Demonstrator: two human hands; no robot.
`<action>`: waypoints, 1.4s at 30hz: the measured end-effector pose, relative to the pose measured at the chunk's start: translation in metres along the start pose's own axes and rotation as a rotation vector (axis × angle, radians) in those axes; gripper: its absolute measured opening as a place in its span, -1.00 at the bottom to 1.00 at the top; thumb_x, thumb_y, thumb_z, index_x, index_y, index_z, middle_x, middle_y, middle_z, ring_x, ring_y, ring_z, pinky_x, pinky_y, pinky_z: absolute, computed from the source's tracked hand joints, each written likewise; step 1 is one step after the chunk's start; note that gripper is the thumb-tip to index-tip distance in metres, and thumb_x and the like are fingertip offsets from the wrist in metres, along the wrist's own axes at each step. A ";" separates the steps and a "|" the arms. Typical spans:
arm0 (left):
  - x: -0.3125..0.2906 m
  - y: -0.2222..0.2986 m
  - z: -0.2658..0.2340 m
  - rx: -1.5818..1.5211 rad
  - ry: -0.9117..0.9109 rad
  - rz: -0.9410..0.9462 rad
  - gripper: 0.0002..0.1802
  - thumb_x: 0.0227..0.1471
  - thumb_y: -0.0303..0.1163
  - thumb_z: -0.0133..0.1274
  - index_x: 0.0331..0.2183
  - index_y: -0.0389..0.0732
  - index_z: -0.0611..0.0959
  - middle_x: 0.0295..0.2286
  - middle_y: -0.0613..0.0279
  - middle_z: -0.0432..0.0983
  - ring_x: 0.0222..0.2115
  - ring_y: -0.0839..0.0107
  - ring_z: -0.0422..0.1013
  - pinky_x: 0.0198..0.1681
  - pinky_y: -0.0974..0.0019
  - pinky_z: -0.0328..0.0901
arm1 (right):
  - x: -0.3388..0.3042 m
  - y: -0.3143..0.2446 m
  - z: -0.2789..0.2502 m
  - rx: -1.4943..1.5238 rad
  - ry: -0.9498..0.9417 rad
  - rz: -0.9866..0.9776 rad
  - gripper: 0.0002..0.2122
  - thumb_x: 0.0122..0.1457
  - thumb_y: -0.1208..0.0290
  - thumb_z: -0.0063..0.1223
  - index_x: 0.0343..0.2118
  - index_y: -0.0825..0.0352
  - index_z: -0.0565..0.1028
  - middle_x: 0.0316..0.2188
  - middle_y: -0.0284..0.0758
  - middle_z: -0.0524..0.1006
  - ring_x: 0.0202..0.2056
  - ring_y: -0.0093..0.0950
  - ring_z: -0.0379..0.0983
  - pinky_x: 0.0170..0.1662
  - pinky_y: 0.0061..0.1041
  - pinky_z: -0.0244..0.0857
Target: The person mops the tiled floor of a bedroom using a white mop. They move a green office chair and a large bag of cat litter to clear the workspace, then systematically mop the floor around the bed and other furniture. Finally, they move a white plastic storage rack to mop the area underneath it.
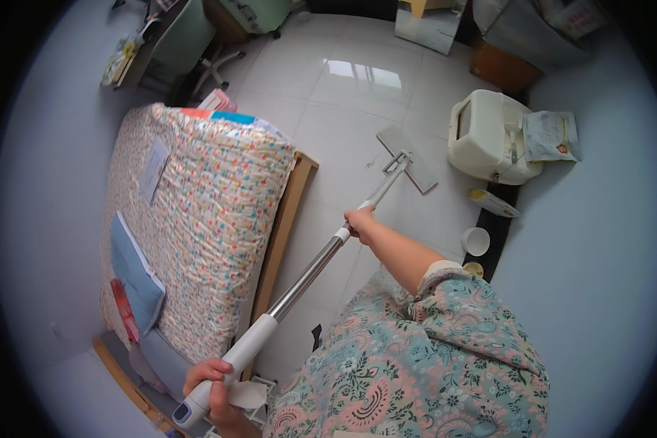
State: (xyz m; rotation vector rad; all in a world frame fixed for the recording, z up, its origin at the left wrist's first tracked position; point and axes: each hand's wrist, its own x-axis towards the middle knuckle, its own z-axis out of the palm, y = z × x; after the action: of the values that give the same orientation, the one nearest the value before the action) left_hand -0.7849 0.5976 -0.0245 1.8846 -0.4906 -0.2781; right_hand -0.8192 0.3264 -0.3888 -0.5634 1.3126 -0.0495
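A flat mop with a white and silver pole slants from the lower left up to the floor in the middle. My left hand is closed around the white upper end of the pole. Farther down, my right hand wraps round the pole just below its silver section. The flat grey mop head lies on the pale tiled floor, between the bed and the white box-shaped bin. Small dark strands or bits of dirt lie beside the head's left edge.
A bed with a dotted cover and wooden frame takes up the left. On the right stand a cream hooded litter box, a bag and a white bowl. An office chair and a mirror are at the back.
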 end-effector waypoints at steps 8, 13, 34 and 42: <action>-0.106 -0.013 -0.151 -0.033 0.199 -0.056 -0.73 -0.25 -0.32 -0.03 -0.45 -0.29 0.42 -0.48 -0.03 0.36 -0.45 0.27 0.28 -0.24 0.30 0.18 | -0.083 0.155 0.099 -0.238 -0.121 0.108 -0.08 -0.06 0.51 -0.05 0.08 0.31 -0.62 -0.49 -0.25 0.33 -0.59 -0.49 0.32 -0.55 -0.47 0.35; -0.140 -0.002 -0.179 0.048 0.318 -0.009 -0.69 -0.35 -0.20 -0.04 -0.56 -0.24 0.36 -0.54 0.14 0.30 -0.46 0.42 0.20 -0.32 0.45 0.08 | -0.111 0.217 0.124 -0.168 -0.112 0.114 -0.34 -0.07 0.54 -0.06 0.01 0.33 -0.24 -0.47 -0.23 0.35 -0.57 -0.48 0.38 -0.60 -0.50 0.29; 0.031 -0.031 0.004 0.035 -0.188 0.204 -0.68 -0.29 -0.50 0.16 -0.36 -0.26 0.49 -0.29 0.01 0.47 -0.30 0.29 0.42 -0.23 0.34 0.29 | 0.041 -0.050 0.107 -0.217 -0.235 -0.206 -0.32 -0.06 0.47 -0.02 0.12 0.12 -0.10 -0.37 -0.26 0.32 -0.55 -0.49 0.33 -0.59 -0.47 0.30; 0.009 -0.028 0.003 0.000 -0.002 0.040 -0.77 -0.26 -0.42 0.06 -0.43 -0.32 0.53 -0.34 -0.05 0.50 -0.32 0.24 0.45 -0.20 0.31 0.30 | 0.027 -0.050 0.109 -0.568 -0.251 -0.051 -0.18 -0.09 0.47 -0.08 0.19 -0.01 -0.31 -0.40 -0.30 0.35 -0.57 -0.50 0.33 -0.52 -0.38 0.31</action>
State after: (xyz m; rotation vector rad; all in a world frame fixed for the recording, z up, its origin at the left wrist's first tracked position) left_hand -0.7730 0.5994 -0.0511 1.8723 -0.5285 -0.2540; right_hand -0.6972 0.3135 -0.3768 -1.0495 1.0598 0.3525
